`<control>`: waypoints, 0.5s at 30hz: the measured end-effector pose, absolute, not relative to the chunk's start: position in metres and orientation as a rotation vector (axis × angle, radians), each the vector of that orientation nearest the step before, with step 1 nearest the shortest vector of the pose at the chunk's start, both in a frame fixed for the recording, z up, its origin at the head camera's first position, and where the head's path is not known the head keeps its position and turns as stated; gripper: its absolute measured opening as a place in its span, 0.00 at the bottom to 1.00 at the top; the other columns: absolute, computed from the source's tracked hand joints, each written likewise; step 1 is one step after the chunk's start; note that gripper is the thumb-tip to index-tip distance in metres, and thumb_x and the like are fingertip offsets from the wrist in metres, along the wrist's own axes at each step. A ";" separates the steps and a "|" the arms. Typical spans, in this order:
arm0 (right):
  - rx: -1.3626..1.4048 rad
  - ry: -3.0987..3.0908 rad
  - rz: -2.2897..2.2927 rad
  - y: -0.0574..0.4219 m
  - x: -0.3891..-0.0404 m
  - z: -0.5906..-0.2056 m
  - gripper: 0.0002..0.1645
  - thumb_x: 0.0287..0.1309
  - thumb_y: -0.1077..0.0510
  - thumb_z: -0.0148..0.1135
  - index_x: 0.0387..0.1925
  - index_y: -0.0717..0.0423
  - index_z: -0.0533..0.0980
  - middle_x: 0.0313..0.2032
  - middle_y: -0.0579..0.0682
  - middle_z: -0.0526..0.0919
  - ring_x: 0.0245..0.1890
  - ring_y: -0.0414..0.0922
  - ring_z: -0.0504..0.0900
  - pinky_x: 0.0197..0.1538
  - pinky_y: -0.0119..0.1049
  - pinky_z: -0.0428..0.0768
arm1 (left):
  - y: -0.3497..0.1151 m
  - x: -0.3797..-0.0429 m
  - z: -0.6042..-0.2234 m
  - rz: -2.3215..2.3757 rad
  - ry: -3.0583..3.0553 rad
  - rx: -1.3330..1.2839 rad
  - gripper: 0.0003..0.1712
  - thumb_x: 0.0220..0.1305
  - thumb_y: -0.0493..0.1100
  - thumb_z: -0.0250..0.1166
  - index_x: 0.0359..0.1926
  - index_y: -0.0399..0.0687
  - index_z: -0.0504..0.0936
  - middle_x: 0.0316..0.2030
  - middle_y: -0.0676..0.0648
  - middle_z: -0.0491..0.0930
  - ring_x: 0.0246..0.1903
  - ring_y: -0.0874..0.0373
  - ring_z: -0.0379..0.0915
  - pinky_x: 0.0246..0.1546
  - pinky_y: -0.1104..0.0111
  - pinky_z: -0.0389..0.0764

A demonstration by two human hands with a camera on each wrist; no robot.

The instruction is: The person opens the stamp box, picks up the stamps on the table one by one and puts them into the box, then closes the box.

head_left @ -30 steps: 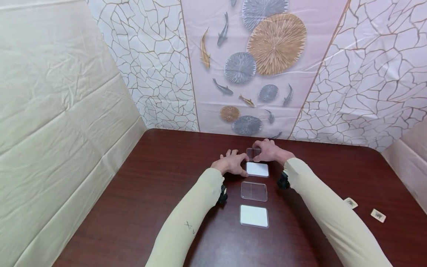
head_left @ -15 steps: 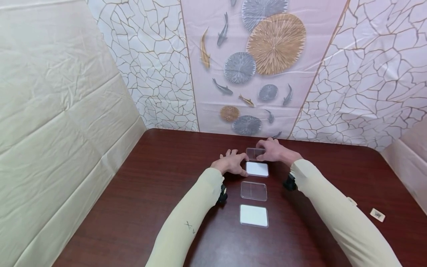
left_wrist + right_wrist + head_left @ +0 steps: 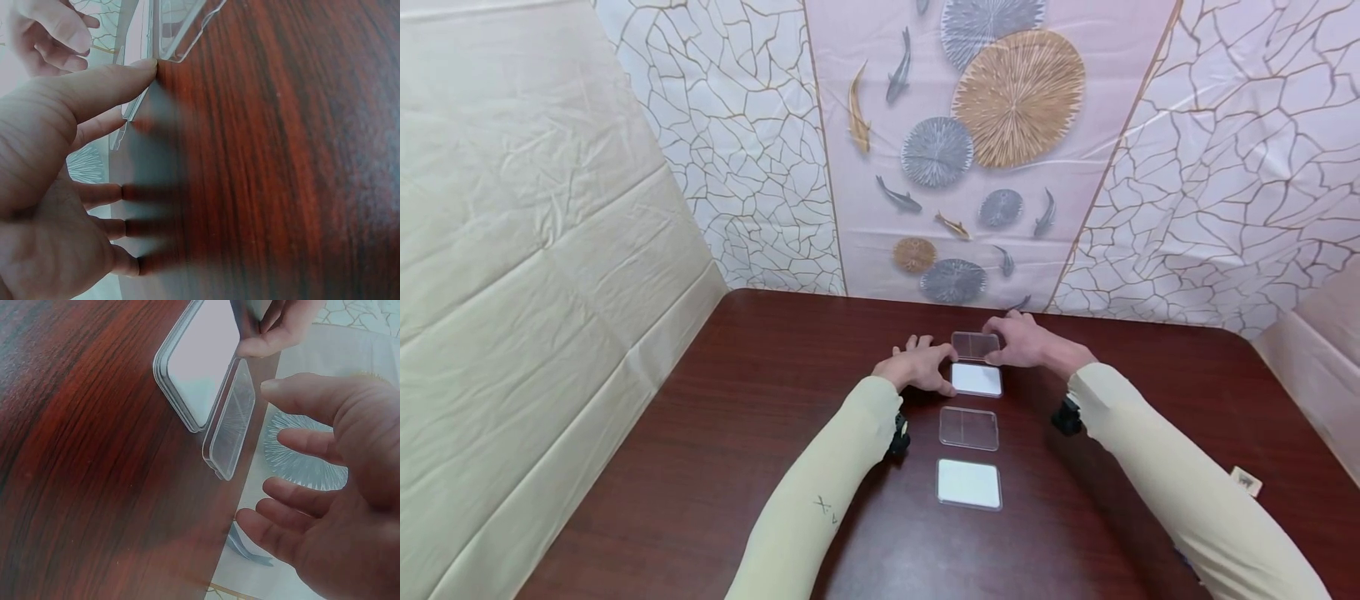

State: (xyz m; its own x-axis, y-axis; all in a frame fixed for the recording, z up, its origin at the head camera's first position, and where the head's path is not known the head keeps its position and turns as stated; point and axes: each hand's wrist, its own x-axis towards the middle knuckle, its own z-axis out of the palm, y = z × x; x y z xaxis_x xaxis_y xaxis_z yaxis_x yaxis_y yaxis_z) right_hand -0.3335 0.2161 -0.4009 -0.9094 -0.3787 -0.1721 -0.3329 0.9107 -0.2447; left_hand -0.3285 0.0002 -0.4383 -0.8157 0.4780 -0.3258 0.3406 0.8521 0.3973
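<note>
Near the far edge of the table, my left hand (image 3: pixel 917 368) pinches the left end of a flat clear case with a white insert (image 3: pixel 976 380) between thumb and index finger. Its other fingertips rest on the wood in the left wrist view. Just behind that case lies a clear plastic lid (image 3: pixel 973 345), also visible beside the white case in the right wrist view (image 3: pixel 232 419). My right hand (image 3: pixel 1030 342) is at the lid's right end, fingers relaxed and spread. A small gap separates its thumb from the lid in the right wrist view.
Closer to me, a second clear lid (image 3: pixel 968 428) lies in line with another white-filled case (image 3: pixel 968 483). A small cream tile with a dark print (image 3: pixel 1246 481) lies at the right, partly behind my right sleeve. A patterned cloth (image 3: pixel 760 167) hangs beyond the dark wooden table (image 3: pixel 700 467).
My right hand has drawn to the right off the far lid, uncovering more of it. The right sleeve now covers one small tile and part of another. The left hand stays in place.
</note>
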 end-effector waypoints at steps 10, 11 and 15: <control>-0.540 2.872 -0.363 0.229 -0.315 -0.394 0.28 0.58 0.51 0.66 0.58 0.58 0.74 0.55 0.66 0.71 0.56 0.64 0.66 0.55 0.59 0.71 | -0.001 -0.327 -0.439 0.468 2.600 0.625 0.33 0.60 0.59 0.68 0.64 0.67 0.68 0.75 0.42 0.49 0.76 0.41 0.36 0.72 0.38 0.44; -0.548 2.878 -0.368 0.231 -0.314 -0.393 0.28 0.58 0.52 0.67 0.58 0.58 0.74 0.54 0.66 0.71 0.56 0.64 0.66 0.55 0.59 0.71 | -0.001 -0.327 -0.438 0.475 2.597 0.630 0.33 0.60 0.58 0.69 0.64 0.67 0.68 0.74 0.42 0.50 0.76 0.41 0.36 0.72 0.38 0.44; -0.592 2.895 -0.396 0.240 -0.306 -0.391 0.27 0.57 0.53 0.67 0.56 0.59 0.74 0.53 0.67 0.71 0.54 0.64 0.66 0.54 0.58 0.70 | -0.003 -0.327 -0.437 0.502 2.585 0.638 0.33 0.60 0.57 0.69 0.64 0.65 0.68 0.74 0.42 0.50 0.77 0.41 0.34 0.72 0.38 0.42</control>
